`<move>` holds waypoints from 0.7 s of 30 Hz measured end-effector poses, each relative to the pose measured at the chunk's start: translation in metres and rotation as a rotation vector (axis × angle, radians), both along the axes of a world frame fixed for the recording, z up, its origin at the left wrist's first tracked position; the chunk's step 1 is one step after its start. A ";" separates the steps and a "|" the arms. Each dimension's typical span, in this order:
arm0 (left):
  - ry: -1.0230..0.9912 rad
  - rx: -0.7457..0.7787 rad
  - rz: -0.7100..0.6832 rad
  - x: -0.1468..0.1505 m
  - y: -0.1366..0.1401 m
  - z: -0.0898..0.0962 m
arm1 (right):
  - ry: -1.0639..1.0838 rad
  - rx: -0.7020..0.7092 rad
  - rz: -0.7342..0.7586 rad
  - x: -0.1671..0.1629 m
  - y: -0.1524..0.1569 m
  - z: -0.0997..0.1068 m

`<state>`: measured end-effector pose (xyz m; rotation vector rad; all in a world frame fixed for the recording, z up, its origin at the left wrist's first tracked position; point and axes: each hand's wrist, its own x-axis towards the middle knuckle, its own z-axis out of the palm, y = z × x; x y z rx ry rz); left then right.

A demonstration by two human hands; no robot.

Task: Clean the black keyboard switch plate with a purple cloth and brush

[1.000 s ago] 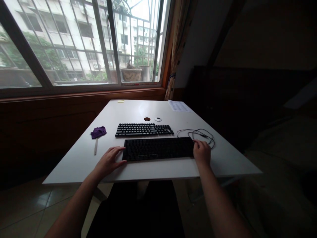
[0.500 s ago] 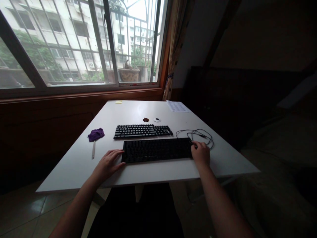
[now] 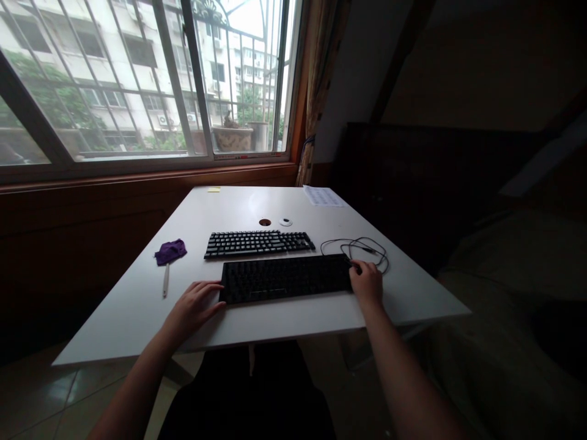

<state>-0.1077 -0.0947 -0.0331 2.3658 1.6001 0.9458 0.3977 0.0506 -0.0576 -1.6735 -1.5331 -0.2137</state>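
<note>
Hands rested at both ends of the large black keyboard [image 3: 285, 278], which lay near the front edge of the white tabletop [image 3: 137, 311]. The left hand [image 3: 192, 305] was flat and open on the tabletop, and its fingertips touched the left end of this keyboard. The right hand [image 3: 367, 285] was at the right end, with fingers bent loosely at the keyboard corner; it was not possible to tell if it gripped the edge or only touched it. A thin black cable [image 3: 355, 249] lay in loops just behind the right hand. A second, smaller keyboard [image 3: 259, 242] lay behind the large one, parallel and a little apart. On the left side there was a purple cloth [image 3: 170, 251], and a white pen [image 3: 166, 280] lay just in front of it. Farther back were a round hole [image 3: 265, 222] in the tabletop, a small white cap [image 3: 285, 222] beside it, a yellow note [image 3: 213, 189] and a printed paper sheet [image 3: 323, 195].
</note>
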 end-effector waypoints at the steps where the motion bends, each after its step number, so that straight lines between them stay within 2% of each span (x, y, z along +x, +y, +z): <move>1: -0.009 -0.002 0.002 0.000 -0.001 0.001 | 0.024 0.013 0.012 0.001 0.000 0.001; 5: -0.043 -0.010 0.012 0.002 -0.003 0.005 | 0.139 0.075 0.024 0.003 0.000 0.004; 11: -0.063 -0.008 0.006 0.001 -0.001 0.004 | 0.286 0.122 -0.038 0.006 -0.002 0.004; 21: -0.049 -0.030 -0.009 0.000 -0.001 0.004 | 0.312 0.091 -0.037 0.007 -0.004 0.007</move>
